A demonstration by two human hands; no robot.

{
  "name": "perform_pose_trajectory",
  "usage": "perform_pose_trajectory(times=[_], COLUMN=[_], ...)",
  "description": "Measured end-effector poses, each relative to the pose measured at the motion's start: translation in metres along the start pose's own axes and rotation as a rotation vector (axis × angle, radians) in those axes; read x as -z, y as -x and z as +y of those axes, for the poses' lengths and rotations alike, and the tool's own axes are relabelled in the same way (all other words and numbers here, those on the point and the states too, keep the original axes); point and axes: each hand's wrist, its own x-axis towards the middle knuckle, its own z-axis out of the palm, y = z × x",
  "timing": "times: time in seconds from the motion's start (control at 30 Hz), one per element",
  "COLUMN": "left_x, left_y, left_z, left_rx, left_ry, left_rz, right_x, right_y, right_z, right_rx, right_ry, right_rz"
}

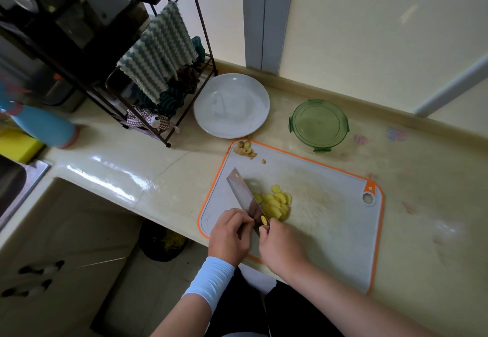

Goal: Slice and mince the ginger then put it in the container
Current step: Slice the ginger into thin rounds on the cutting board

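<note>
The right hand (282, 244) curls its fingers round the knife (243, 194) handle, the left hand (229, 233) bends its fingers against the blade, grip unclear, beside ginger slices (276, 204) heaped on the cutting board (324, 210).

Cream walls (369, 33), glossy beige counter (118, 167) w/ steel sink (15, 183) at left, dark wire rack (205, 28), pale tile floor (158, 284).

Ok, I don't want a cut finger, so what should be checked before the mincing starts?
1. The ginger slices are piled together on the cutting board: ok.
2. The left hand is clear of the knife: not ok, its fingers touch the blade.
3. The right hand holds the knife securely: cannot tell, the handle is hidden under it.
4. The peel scraps lie apart from the slices: ok.
5. The container is uncovered: cannot tell.
</note>
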Motion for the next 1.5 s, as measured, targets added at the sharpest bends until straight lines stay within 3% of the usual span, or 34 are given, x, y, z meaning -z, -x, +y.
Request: perform_pose_trajectory(times=[0.47,0.73,1.5], left_x=[0.004,0.004,0.006], left_y=[0.005,0.007,0.005], left_z=[-0.007,-0.001,-0.001], left_rx=[-0.093,-0.042,-0.050], left_ry=[-0.047,-0.047,-0.039], left_rz=[-0.007,0.015,-0.034], right_x=[0.024,0.025,0.027], right_y=[-0.012,0.011,0.023], right_z=[0.010,-0.001,-0.001], right_rx=[0.003,0.076,-0.004], right_ry=[-0.017,0.027,0.000], right_rz=[-0.032,-0.006,-0.059])
